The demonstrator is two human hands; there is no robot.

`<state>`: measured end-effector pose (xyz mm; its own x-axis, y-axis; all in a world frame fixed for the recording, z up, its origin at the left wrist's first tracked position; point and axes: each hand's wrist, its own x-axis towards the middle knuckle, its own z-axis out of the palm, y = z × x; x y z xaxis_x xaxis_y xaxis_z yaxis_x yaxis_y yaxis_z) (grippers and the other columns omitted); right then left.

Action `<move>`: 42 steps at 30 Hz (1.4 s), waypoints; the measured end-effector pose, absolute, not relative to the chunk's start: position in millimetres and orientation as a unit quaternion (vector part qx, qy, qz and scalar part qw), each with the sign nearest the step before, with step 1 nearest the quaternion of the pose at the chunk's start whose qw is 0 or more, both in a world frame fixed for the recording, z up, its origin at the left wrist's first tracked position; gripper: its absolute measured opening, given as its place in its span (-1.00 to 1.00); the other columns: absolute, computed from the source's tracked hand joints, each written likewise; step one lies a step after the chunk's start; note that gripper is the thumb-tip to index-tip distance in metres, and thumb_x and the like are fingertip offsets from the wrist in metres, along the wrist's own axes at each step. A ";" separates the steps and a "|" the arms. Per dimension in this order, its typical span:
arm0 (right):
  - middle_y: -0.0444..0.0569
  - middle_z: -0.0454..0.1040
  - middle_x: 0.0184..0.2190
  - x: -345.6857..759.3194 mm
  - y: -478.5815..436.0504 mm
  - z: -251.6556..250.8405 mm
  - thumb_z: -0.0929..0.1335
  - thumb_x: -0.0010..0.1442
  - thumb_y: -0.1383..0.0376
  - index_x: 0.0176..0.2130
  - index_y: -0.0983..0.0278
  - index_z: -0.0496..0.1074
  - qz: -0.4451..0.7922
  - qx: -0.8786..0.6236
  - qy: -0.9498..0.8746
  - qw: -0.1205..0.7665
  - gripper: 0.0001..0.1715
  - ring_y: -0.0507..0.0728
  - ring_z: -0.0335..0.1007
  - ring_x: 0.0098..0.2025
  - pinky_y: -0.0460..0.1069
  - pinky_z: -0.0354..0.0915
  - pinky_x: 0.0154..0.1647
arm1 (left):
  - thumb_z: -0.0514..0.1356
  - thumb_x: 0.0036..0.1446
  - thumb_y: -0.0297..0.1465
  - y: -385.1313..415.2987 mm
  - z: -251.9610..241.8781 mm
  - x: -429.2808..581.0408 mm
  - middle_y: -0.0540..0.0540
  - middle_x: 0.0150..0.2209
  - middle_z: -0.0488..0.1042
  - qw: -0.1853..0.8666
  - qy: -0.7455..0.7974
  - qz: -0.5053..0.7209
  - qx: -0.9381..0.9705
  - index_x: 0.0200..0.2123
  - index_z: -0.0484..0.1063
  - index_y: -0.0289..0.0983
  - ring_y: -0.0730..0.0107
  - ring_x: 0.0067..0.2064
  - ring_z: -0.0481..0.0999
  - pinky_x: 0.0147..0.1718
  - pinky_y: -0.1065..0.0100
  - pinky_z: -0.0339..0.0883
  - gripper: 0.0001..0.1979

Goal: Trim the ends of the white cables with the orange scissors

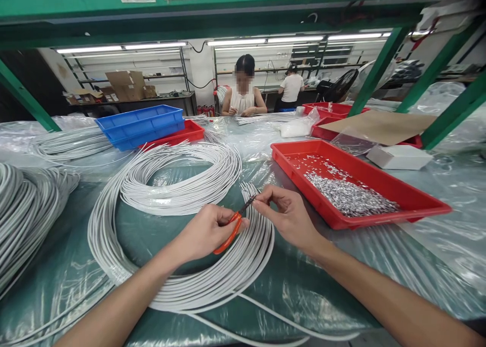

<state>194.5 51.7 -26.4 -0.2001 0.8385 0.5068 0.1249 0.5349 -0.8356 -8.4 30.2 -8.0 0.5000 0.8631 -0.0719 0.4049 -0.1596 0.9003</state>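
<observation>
My left hand (208,230) is closed around orange-handled scissors (231,230), whose dark blades point up and to the right. At the blade tips, my right hand (286,213) is closed in a pinch; what lies between the fingertips is too small to make out. Below both hands lies a coil of white cable (228,276), its cut ends bunched just beyond the scissors. Another white cable coil (178,185) rests against it on the far side. To the right of my right hand is a red tray (413,208) holding many small silvery metal pieces (349,192).
Thick cable bundles (26,215) lie at the left edge. A blue bin (140,124) stands tilted on a red one at the back left. A small white box (398,157) sits beyond the tray. Green posts (379,69) frame the bench; a co-worker (244,91) sits opposite.
</observation>
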 end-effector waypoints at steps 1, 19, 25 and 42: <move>-0.15 0.29 -0.52 194.2 51.4 -27.0 0.40 0.18 0.28 -0.45 0.28 0.35 0.330 -0.346 -0.698 0.534 -0.79 0.04 0.19 -0.44 -0.02 0.16 -0.36 | 0.16 0.20 -0.19 29.8 -8.3 -7.9 0.12 -0.64 0.02 0.477 0.441 0.241 0.721 -0.60 0.10 -0.26 0.58 -0.58 0.00 -0.59 0.43 -0.14 -0.57; -0.14 0.34 -0.52 184.4 43.3 -30.5 0.38 0.22 0.25 -0.41 0.30 0.41 0.351 -0.351 -0.683 0.536 -0.80 0.03 0.21 -0.44 -0.04 0.19 -0.36 | 0.25 0.14 -0.27 36.1 -13.2 -4.8 0.11 -0.63 0.21 0.436 0.461 0.375 0.676 -0.49 0.30 -0.29 0.58 -0.57 0.16 -0.58 0.48 0.02 -0.73; -0.15 0.32 -0.52 179.9 37.3 -32.2 0.37 0.21 0.28 -0.43 0.28 0.37 0.338 -0.351 -0.709 0.510 -0.81 0.04 0.19 -0.44 -0.04 0.16 -0.38 | 0.27 0.12 -0.27 34.9 -17.1 -2.6 0.06 -0.58 0.33 0.468 0.427 0.412 0.655 -0.24 0.47 -0.33 0.56 -0.57 0.26 -0.57 0.49 0.13 -0.76; -0.09 0.36 -0.52 179.8 36.0 -36.2 0.26 0.25 0.47 -0.45 0.27 0.34 -0.062 -0.316 -0.864 0.388 -0.75 0.08 0.17 -0.41 0.02 0.04 -0.31 | 0.06 -0.11 -0.57 35.6 -17.5 -0.8 0.09 -0.60 0.22 0.462 0.446 0.357 0.678 -0.56 0.27 -0.31 0.59 -0.53 0.15 -0.54 0.49 0.02 -0.92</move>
